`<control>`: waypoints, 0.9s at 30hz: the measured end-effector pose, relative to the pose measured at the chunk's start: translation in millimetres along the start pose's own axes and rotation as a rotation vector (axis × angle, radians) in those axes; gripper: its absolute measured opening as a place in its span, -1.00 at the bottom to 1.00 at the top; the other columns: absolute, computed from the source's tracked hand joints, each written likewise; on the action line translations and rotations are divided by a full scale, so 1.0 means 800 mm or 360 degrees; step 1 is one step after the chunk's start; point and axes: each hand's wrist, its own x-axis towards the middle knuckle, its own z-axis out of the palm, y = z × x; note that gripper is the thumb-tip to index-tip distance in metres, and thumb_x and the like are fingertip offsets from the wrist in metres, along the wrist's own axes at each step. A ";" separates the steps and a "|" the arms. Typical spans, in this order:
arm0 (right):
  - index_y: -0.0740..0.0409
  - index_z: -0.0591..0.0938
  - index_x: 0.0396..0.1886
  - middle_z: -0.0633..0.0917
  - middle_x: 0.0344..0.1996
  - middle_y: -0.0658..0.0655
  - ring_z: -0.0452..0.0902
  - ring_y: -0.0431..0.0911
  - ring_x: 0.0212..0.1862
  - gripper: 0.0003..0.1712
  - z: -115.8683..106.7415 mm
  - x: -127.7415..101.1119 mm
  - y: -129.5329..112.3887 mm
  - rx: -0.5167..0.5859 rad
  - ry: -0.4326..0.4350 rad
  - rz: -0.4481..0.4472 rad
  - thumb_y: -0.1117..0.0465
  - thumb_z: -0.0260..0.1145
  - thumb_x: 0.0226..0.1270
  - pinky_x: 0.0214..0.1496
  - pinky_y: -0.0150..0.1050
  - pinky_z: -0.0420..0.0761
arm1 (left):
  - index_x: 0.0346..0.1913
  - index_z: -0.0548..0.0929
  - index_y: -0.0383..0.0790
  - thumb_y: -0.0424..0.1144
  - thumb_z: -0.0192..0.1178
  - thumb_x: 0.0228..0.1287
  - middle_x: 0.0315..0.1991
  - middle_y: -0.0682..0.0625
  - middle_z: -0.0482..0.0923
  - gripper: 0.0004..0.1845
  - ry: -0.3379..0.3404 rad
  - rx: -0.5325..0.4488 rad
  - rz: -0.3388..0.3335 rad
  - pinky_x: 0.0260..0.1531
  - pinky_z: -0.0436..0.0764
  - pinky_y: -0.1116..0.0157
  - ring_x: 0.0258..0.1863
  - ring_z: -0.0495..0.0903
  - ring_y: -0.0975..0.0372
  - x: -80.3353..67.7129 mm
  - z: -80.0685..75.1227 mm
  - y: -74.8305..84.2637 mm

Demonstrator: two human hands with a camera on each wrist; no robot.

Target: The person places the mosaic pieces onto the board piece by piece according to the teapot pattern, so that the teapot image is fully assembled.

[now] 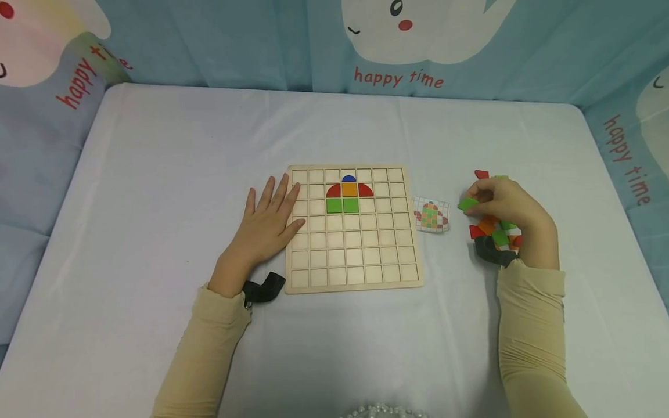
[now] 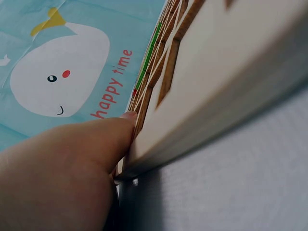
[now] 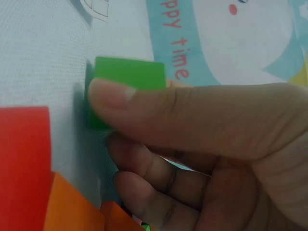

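Observation:
My right hand (image 1: 509, 203) pinches a green square tile (image 3: 130, 72) between thumb and fingers, just above the table at the right. Beneath and beside it lies a loose pile of red, orange and green tiles (image 1: 500, 237). With fingers spread, my left hand (image 1: 266, 226) rests on the left edge of a wooden grid board (image 1: 345, 288). Set in the board's upper cells are a blue half-round piece (image 1: 349, 179), an orange square (image 1: 349, 190), two red quarter-round pieces (image 1: 333, 191) and two green squares (image 1: 351, 205).
A small paper pattern card (image 1: 431, 215) lies between the board and the pile, showing a coloured grid figure. White cloth (image 1: 183, 145) covers the table. Blue printed curtains (image 1: 235, 46) hang behind it and at the sides. A pearl string (image 1: 384, 411) shows at the near edge.

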 end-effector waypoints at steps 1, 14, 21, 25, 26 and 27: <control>0.29 0.61 -0.24 0.60 -0.35 0.16 0.45 -0.04 -0.35 -0.84 0.000 0.000 0.000 -0.0006 0.0008 -0.0002 0.36 0.35 0.17 -0.37 -0.31 0.48 | 0.51 -0.18 -0.17 0.09 -0.18 0.46 0.50 -0.11 -0.42 -0.25 0.0001 0.0000 0.0000 0.30 -0.53 -0.04 0.45 -0.51 0.04 0.000 0.000 0.000; 0.25 0.62 -0.28 0.63 -0.33 0.15 0.44 -0.04 -0.37 -0.84 -0.001 -0.003 -0.013 0.0036 0.0150 -0.0052 0.25 0.37 0.21 -0.38 -0.36 0.44 | 0.51 -0.19 -0.17 0.08 -0.18 0.46 0.50 -0.12 -0.42 -0.25 -0.0005 -0.0008 -0.0001 0.30 -0.52 -0.04 0.45 -0.51 0.03 0.000 -0.002 0.001; 0.26 0.62 -0.28 0.65 -0.31 0.16 0.47 -0.13 -0.35 -0.83 0.003 0.000 -0.020 0.0063 0.0175 -0.0085 0.26 0.38 0.20 -0.33 -0.42 0.43 | 0.51 -0.19 -0.17 0.08 -0.18 0.46 0.50 -0.11 -0.43 -0.25 -0.0007 -0.0004 -0.0004 0.30 -0.52 -0.04 0.45 -0.51 0.03 0.000 -0.002 0.000; 0.27 0.63 -0.26 0.65 -0.30 0.14 0.47 -0.23 -0.29 -0.82 0.005 0.000 -0.026 0.0088 0.0170 -0.0072 0.26 0.38 0.19 -0.25 -0.50 0.40 | 0.51 -0.19 -0.17 0.07 -0.18 0.46 0.50 -0.11 -0.43 -0.26 -0.0005 -0.0010 -0.0003 0.30 -0.52 -0.04 0.45 -0.51 0.03 0.000 -0.002 0.000; 0.27 0.64 -0.25 0.65 -0.30 0.13 0.47 -0.23 -0.29 -0.82 0.005 0.001 -0.028 0.0099 0.0172 -0.0073 0.27 0.38 0.20 -0.26 -0.49 0.41 | 0.51 -0.19 -0.17 0.07 -0.18 0.46 0.50 -0.11 -0.43 -0.25 -0.0004 -0.0010 -0.0003 0.30 -0.52 -0.04 0.45 -0.51 0.03 0.000 -0.002 0.000; 0.27 0.64 -0.25 0.65 -0.29 0.13 0.48 -0.24 -0.29 -0.82 0.006 0.001 -0.030 0.0113 0.0176 -0.0080 0.27 0.38 0.20 -0.26 -0.48 0.42 | 0.51 -0.19 -0.17 0.07 -0.18 0.46 0.50 -0.11 -0.43 -0.25 -0.0003 -0.0012 -0.0001 0.30 -0.52 -0.04 0.45 -0.51 0.03 0.000 -0.002 0.000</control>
